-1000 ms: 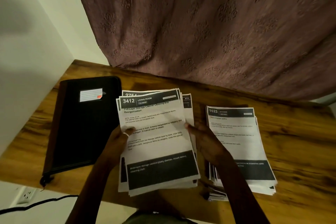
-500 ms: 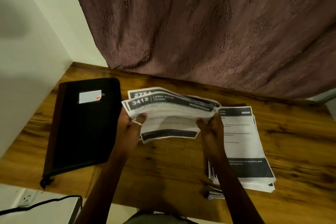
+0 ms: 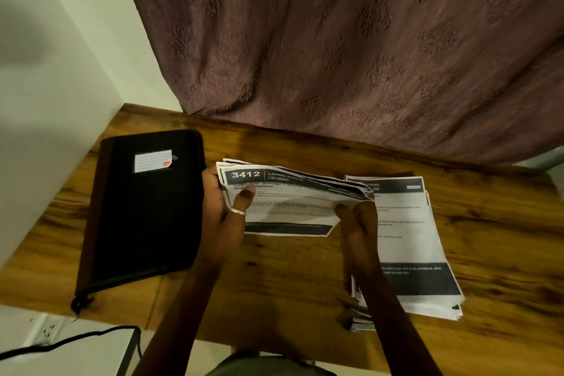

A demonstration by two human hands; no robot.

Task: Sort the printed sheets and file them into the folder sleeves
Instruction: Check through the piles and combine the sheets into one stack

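Sorting stage, head view. A bundle of printed sheets [image 3: 290, 201] was held over the wooden table [image 3: 274, 278], between the folder [image 3: 143, 207] and a second stack [image 3: 409, 241]. The left hand [image 3: 224, 210] grasped the bundle's left edge, thumb across the printed face and fingers underneath; the right hand [image 3: 357, 223] pinched the right edge; both hands were therefore closed round paper. The bundle was bowed and tilted, its far edges fanned apart; whether its near edge touched the table could not be told. The top sheet was headed "3412 LIVING ROOM". The second stack lay flat just right of the right hand, its header partly covered by the bundle's corner; a smaller pile [image 3: 357, 322] lay near the table's front edge, half hidden by the right forearm.

Step in hand, as judged: gathering and squaring one category of sheets; filing had not begun.

Containers: the black folder lay flat at the left of the table, just beside the left hand, cover shut, with a white label [image 3: 152, 160] on its upper part; no sleeve was exposed, and what it held could not be seen; no sheet lay on it.

The next move probably calls for setting the bundle down with its edges even, then freeing a hand to open the folder and expose a sleeve; loose, fanned sheets would slide apart if the grip slackened on one side only.
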